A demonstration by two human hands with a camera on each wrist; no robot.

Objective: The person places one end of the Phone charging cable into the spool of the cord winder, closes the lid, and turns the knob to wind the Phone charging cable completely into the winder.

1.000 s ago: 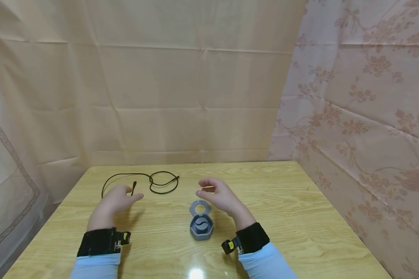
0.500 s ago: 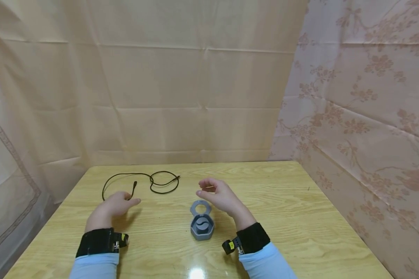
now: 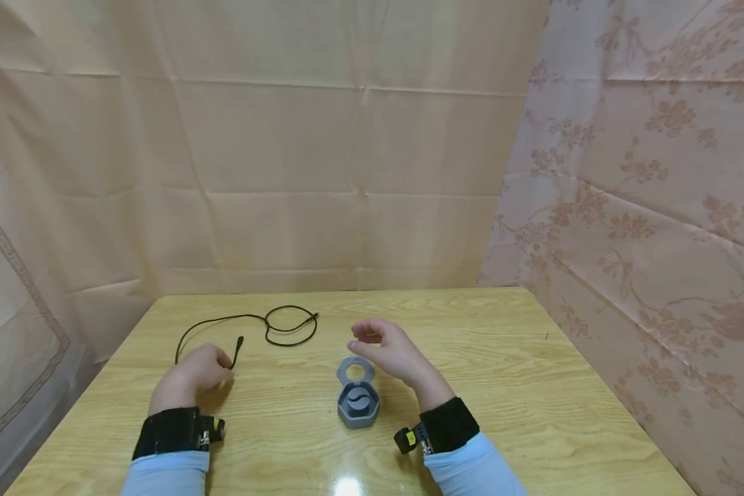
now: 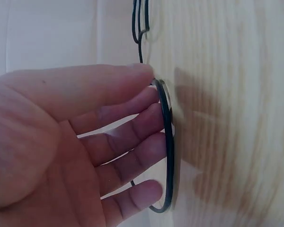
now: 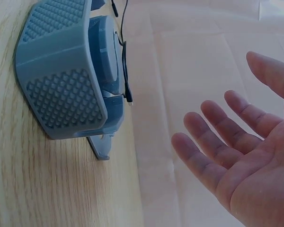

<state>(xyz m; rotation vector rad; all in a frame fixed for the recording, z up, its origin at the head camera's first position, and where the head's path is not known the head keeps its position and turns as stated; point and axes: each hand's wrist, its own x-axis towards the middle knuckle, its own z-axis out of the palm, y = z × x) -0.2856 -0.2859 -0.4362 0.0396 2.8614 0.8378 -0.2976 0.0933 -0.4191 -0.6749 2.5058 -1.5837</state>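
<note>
A thin black cable (image 3: 225, 317) lies on the table in a loop, with a connector (image 3: 240, 340) at its near end. My left hand (image 3: 200, 372) pinches the cable near that end; in the left wrist view, the thumb (image 4: 142, 73) and fingertips meet right at the black cord (image 4: 169, 146). Before me sits a grey hexagonal case (image 3: 358, 412), its ring-shaped lid (image 3: 355, 370) folded back and an S-grooved core inside. Beside the case, my right hand (image 3: 387, 350) hovers with relaxed fingers, holding nothing. The right wrist view shows the case's dimpled sides (image 5: 64, 101).
The wood-grain table (image 3: 502, 386) ends at a beige curtain (image 3: 322, 172) behind and a floral curtain (image 3: 645, 172) on the right. The cable's far loop (image 3: 291, 344) lies toward the back of the table.
My left thumb has closed toward the fingers, and the hand has drawn back slightly. The cable's connector end came nearer and its left bend shifted left. Right hand and case stayed put.
</note>
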